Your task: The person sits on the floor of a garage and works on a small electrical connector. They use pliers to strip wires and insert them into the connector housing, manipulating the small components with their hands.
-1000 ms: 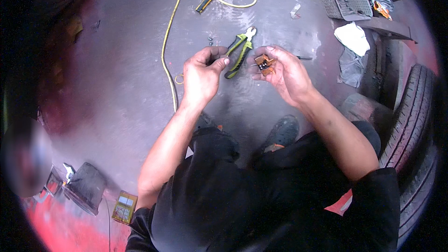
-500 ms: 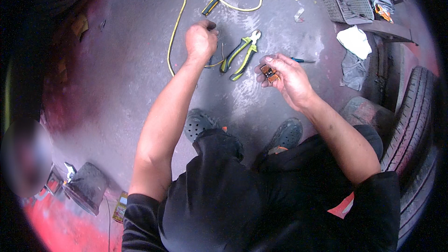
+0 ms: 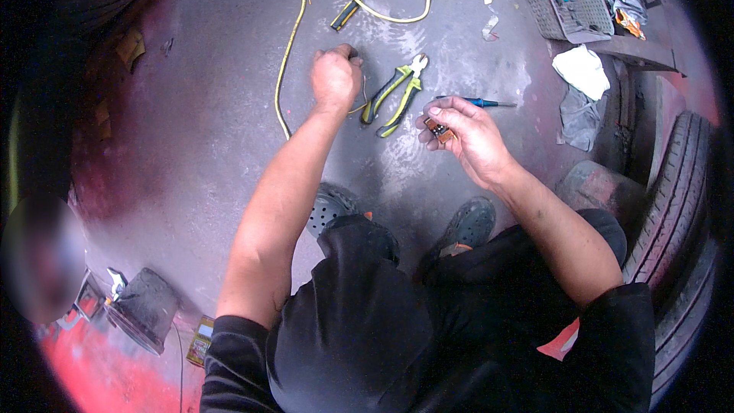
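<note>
My left hand has left the small orange-and-black part and reached out to eleven o'clock, fingers clenched on something dark by the yellow cable, just beside the green-handled pliers on the floor. My right hand alone pinches the part, so that work pauses.
</note>
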`<action>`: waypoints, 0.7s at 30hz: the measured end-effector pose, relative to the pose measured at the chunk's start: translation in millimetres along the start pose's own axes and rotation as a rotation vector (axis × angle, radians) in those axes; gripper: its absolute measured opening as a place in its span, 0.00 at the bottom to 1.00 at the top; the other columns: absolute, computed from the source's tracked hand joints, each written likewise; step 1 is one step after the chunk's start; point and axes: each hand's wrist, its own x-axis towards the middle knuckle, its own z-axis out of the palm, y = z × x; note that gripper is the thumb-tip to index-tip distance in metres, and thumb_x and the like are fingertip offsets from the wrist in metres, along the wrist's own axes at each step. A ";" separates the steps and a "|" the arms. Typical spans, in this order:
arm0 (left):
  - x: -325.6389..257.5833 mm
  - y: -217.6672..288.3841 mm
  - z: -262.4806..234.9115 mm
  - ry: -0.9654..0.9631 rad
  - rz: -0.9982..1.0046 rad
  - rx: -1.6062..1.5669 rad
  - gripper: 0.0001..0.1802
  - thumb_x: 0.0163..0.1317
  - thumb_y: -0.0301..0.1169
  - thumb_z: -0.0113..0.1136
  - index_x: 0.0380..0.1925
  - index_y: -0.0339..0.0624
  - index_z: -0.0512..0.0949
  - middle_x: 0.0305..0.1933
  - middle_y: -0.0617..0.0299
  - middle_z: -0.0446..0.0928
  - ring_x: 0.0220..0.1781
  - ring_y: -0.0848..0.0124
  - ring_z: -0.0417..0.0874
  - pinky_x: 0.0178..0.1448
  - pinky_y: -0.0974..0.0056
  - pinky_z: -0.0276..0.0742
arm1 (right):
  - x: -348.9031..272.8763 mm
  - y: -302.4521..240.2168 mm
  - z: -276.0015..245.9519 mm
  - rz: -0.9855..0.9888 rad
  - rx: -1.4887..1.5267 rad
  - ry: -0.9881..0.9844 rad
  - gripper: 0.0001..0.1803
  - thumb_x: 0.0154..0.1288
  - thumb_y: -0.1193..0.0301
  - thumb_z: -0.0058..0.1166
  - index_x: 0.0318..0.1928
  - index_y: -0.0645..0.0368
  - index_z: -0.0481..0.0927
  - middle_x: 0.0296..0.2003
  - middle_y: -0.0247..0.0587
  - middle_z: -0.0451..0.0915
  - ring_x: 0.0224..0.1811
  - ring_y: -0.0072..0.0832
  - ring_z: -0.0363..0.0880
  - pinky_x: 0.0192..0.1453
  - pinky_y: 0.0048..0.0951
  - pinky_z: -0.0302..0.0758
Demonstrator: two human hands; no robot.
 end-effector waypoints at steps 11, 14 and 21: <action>1.1 -1.7 10.9 0.059 0.229 0.288 0.11 0.59 0.36 0.61 0.38 0.45 0.84 0.44 0.55 0.82 0.52 0.55 0.77 0.57 0.51 0.73 | -3.4 -2.9 -0.1 0.004 0.018 0.019 0.12 0.69 0.66 0.55 0.47 0.61 0.77 0.40 0.39 0.82 0.39 0.28 0.82 0.43 0.29 0.78; 2.9 -1.7 13.6 0.055 0.264 0.378 0.11 0.60 0.37 0.59 0.38 0.44 0.83 0.44 0.56 0.82 0.53 0.56 0.76 0.57 0.52 0.71 | -3.9 -4.2 0.2 0.018 0.015 0.013 0.12 0.69 0.67 0.55 0.48 0.61 0.75 0.41 0.41 0.81 0.40 0.29 0.81 0.45 0.31 0.76; -7.8 -4.0 11.0 0.086 0.174 0.107 0.11 0.61 0.35 0.57 0.36 0.40 0.82 0.43 0.50 0.82 0.53 0.53 0.77 0.57 0.50 0.69 | -0.5 -4.4 -9.3 -0.015 0.015 0.034 0.12 0.70 0.66 0.55 0.46 0.61 0.76 0.39 0.41 0.81 0.38 0.28 0.81 0.42 0.29 0.75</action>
